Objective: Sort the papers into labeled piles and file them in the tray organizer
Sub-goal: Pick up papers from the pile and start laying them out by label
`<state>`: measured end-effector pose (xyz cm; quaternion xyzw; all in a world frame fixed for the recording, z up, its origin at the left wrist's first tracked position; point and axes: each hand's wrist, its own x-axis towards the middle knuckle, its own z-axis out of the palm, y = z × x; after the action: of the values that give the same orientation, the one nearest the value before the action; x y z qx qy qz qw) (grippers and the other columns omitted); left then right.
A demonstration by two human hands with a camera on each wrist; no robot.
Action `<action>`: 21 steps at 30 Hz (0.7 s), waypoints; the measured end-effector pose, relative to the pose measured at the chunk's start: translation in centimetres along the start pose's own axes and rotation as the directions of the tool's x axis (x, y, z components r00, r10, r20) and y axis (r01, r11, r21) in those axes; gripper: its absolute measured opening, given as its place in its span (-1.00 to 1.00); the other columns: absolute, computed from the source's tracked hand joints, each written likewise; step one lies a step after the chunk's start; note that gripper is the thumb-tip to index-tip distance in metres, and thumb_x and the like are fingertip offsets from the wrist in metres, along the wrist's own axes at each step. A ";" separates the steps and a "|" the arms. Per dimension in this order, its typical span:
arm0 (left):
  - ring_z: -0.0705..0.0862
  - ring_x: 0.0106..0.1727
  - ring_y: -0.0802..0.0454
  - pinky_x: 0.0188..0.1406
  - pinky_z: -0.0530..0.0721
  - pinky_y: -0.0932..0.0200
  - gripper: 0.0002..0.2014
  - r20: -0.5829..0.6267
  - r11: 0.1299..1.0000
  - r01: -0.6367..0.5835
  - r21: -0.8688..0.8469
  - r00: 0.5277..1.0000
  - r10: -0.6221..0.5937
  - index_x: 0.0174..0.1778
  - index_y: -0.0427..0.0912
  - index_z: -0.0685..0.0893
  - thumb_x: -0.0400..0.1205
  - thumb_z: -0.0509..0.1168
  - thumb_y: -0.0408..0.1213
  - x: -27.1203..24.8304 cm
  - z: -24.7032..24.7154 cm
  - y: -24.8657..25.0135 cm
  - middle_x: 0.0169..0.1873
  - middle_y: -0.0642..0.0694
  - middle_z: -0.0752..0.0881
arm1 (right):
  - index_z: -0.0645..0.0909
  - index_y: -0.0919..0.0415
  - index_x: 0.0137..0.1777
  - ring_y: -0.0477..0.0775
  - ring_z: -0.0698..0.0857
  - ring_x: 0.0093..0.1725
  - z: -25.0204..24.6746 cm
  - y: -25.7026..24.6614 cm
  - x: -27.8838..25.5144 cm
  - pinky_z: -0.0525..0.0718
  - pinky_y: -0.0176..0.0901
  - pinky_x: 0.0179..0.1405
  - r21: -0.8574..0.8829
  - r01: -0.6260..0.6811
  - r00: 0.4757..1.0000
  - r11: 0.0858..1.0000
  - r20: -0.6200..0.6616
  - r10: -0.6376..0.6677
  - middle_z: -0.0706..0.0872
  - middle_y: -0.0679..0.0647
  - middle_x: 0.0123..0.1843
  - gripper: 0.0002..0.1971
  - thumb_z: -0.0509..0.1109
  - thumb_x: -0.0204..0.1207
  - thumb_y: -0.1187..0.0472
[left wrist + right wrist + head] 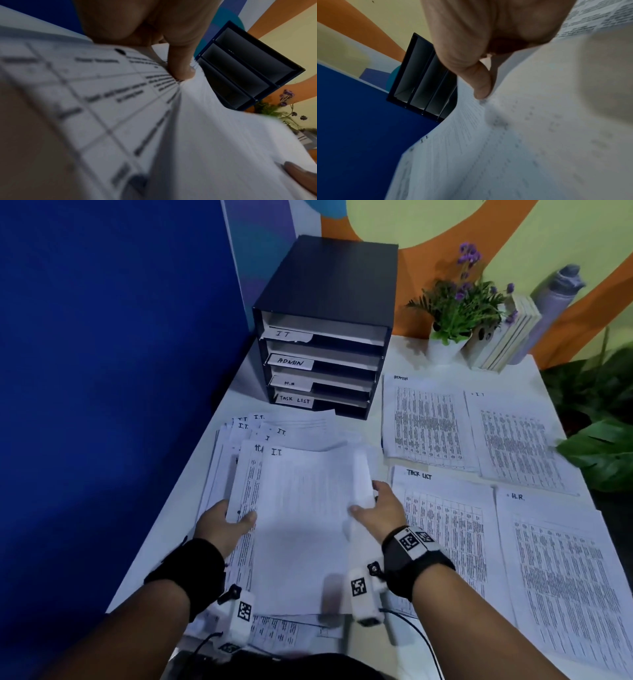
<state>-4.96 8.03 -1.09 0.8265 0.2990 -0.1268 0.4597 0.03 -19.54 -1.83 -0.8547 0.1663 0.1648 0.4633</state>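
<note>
A loose stack of papers (301, 508) lies at the table's front left, its top sheet marked "I.T." My left hand (226, 522) grips the stack's left edge, thumb on top (178, 65). My right hand (376, 508) pinches the right edge of the top I.T. sheet (513, 135), which curls upward there. The black tray organizer (322, 337) stands at the back left, with slots labeled IT, ADMIN, H.R and TASK LIST. Sorted piles lie to the right: ADMIN (424, 419), I.T. (513, 436), TASK LIST (445, 515) and H.R. (561, 577).
A blue partition (113, 371) borders the table's left side. At the back right stand a potted purple-flowered plant (459, 313), upright books (503, 337) and a grey bottle (555, 302). Green leaves (603, 446) overhang the right edge. Cables trail near the front edge.
</note>
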 end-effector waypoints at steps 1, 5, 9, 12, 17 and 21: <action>0.46 0.49 -0.14 0.34 0.42 0.13 -0.40 -0.011 1.000 -0.001 -0.014 1.000 0.001 0.49 -0.32 0.45 0.59 0.43 -0.15 0.1 -0.1 -0.4 0.49 -0.24 0.49 | 0.44 0.20 0.42 0.13 0.66 0.24 -0.2 0.1 0.1 0.53 -0.25 0.19 -0.008 -0.016 1.000 1.000 -0.025 0.016 0.67 0.11 0.24 -0.46 0.51 0.47 0.23; 0.48 0.46 -0.11 0.35 0.46 0.07 -0.27 -0.051 0.988 -0.047 -0.149 0.998 0.039 0.60 0.05 0.29 0.56 0.45 -0.36 0.5 -0.4 -1.4 0.41 -0.17 0.52 | 0.50 0.26 0.42 0.19 0.60 0.39 -0.4 1.3 0.7 0.54 0.06 0.42 0.049 -0.042 0.997 0.998 -0.066 0.045 0.63 0.17 0.38 -0.50 0.44 0.49 0.14; 0.44 0.50 -0.04 0.31 0.37 0.28 -0.48 0.019 0.986 -0.095 -0.134 0.995 0.099 0.52 0.01 0.46 0.65 0.32 -0.43 0.7 -0.2 -1.3 0.47 -0.06 0.50 | 0.69 0.08 0.07 0.17 0.77 0.09 -0.6 2.0 0.8 0.69 0.16 0.23 0.244 -0.053 0.995 0.968 -0.067 0.071 0.80 0.09 0.06 -0.82 0.46 0.50 0.29; 0.53 0.34 0.03 0.34 0.39 0.19 -0.67 0.123 0.943 0.063 -0.327 0.992 -0.024 0.34 -0.08 0.63 0.65 0.35 -0.14 0.7 0.4 -0.6 0.26 -0.01 0.63 | 0.69 0.06 -0.15 0.15 0.78 0.00 -0.7 2.4 0.7 0.70 0.13 0.20 0.340 -0.073 0.992 0.938 -0.069 0.102 0.82 0.10 -0.03 -0.85 0.46 0.50 0.35; 0.48 -0.23 0.00 -0.08 0.37 0.19 -0.74 0.152 0.960 0.047 -0.277 0.988 -0.004 -0.39 -0.07 0.55 0.60 0.42 -0.23 1.0 1.6 -0.7 -0.43 0.01 0.51 | 0.68 0.00 -0.17 0.14 0.77 -0.02 -1.0 2.7 0.2 0.70 0.05 0.15 0.401 -0.079 0.990 0.913 -0.077 0.120 0.81 0.02 -0.07 -0.80 0.44 0.53 0.36; 0.66 -0.27 -0.08 -0.28 0.48 0.28 -0.75 0.069 0.983 -0.022 -0.181 0.997 0.035 -0.40 -0.15 0.63 0.54 0.48 -0.17 1.2 1.4 -0.7 -0.41 0.01 0.66 | 0.71 0.07 -0.21 0.21 0.80 -0.05 -1.3 3.2 0.4 0.74 0.21 0.12 0.378 -0.060 0.989 0.924 -0.106 0.107 0.83 0.09 -0.12 -0.88 0.46 0.53 0.27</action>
<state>-4.34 7.54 -2.91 0.7806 0.2809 -0.1221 0.5448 -0.87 -22.32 -3.66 -0.7516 0.2595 0.0964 0.5988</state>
